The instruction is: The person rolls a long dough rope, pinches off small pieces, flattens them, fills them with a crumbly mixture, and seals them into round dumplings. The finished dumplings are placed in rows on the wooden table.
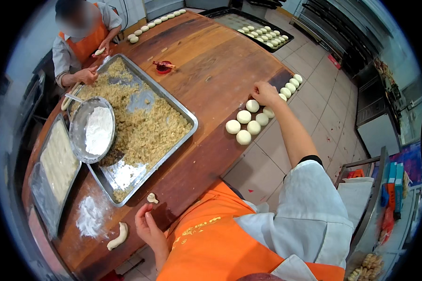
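Note:
My right hand reaches to the table's right edge, fingers curled down at the end of a row of round dough balls; whether it holds one is hidden. Close to the front edge, my left hand is half curled with nothing seen in it. A small dough scrap lies just above its fingertips, and a curved dough piece lies to its left. Beyond them a large metal tray holds crumbly filling and a metal bowl of white flour.
A co-worker handles dough across the wooden table. Plastic-covered dough on a tray lies at left, near spilled flour. A red dish sits mid-table. A black baking tray with dough pieces stands beyond.

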`<control>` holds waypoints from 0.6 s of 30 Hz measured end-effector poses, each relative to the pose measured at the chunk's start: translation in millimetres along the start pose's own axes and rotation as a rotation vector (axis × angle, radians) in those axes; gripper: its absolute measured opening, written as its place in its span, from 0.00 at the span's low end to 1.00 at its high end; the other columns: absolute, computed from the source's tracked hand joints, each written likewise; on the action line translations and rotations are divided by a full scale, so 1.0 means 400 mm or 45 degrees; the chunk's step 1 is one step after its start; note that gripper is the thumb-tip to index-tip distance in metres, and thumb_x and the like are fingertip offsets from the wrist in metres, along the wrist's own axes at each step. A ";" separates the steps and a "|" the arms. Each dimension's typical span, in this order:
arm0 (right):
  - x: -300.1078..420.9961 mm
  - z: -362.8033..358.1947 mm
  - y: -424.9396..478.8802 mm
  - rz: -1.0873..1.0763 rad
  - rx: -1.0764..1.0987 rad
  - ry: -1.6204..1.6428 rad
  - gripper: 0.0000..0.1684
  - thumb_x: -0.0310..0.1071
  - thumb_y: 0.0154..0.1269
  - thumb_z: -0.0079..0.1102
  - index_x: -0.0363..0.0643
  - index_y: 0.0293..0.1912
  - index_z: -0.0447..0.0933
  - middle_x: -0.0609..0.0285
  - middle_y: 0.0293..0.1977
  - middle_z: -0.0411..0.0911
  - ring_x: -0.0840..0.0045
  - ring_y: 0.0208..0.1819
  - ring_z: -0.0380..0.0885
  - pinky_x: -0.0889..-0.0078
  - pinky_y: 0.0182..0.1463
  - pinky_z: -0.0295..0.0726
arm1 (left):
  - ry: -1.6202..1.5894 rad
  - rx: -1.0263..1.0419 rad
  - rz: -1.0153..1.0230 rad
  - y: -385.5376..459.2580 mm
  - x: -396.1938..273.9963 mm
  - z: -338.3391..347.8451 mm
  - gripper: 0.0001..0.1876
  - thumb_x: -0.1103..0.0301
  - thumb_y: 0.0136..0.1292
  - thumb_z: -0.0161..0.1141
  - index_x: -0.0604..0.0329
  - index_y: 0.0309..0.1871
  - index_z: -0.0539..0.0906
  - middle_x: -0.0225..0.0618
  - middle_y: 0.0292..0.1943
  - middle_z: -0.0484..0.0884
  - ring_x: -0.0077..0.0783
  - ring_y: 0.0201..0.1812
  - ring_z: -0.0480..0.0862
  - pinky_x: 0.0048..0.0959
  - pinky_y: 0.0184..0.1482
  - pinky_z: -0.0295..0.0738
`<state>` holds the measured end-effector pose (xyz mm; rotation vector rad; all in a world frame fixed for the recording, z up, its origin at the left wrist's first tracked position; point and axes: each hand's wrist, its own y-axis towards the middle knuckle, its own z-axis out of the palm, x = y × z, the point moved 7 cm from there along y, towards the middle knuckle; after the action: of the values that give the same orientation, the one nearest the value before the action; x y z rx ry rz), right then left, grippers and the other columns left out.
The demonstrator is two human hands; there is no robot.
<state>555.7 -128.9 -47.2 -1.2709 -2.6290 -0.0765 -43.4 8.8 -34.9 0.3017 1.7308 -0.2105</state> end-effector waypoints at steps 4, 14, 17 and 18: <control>-0.033 0.013 -0.004 0.120 0.044 0.078 0.10 0.39 0.59 0.65 0.46 0.39 0.82 0.52 0.46 0.86 0.56 0.51 0.83 0.50 0.56 0.79 | -0.010 -0.003 -0.005 0.000 0.017 -0.007 0.13 0.74 0.79 0.49 0.69 0.58 0.80 0.42 0.51 0.85 0.31 0.54 0.83 0.30 0.61 0.75; 0.056 0.088 0.051 -0.105 0.314 1.048 0.10 0.30 0.68 0.58 0.41 0.47 0.82 0.49 0.45 0.86 0.55 0.50 0.84 0.57 0.56 0.81 | -0.039 -0.018 0.001 0.004 0.038 -0.009 0.11 0.74 0.79 0.50 0.68 0.55 0.81 0.40 0.48 0.86 0.30 0.52 0.84 0.29 0.60 0.75; 0.102 0.017 0.036 -0.164 -0.078 0.792 0.13 0.31 0.70 0.57 0.40 0.51 0.82 0.45 0.52 0.82 0.54 0.54 0.82 0.55 0.60 0.79 | -0.101 -0.051 -0.041 0.007 0.030 -0.006 0.11 0.75 0.79 0.50 0.68 0.54 0.81 0.39 0.47 0.86 0.29 0.52 0.84 0.29 0.59 0.75; 0.113 -0.007 0.032 -0.200 -0.273 0.513 0.14 0.32 0.70 0.57 0.40 0.52 0.82 0.43 0.54 0.81 0.53 0.55 0.81 0.54 0.61 0.79 | -0.086 -0.043 -0.031 0.007 0.027 -0.006 0.11 0.75 0.79 0.50 0.68 0.54 0.81 0.39 0.47 0.86 0.29 0.51 0.84 0.29 0.59 0.75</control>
<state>539.1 -86.6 -35.3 -0.9782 -2.4049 -0.5899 -46.5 13.1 -44.9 0.2460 1.6700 -0.2073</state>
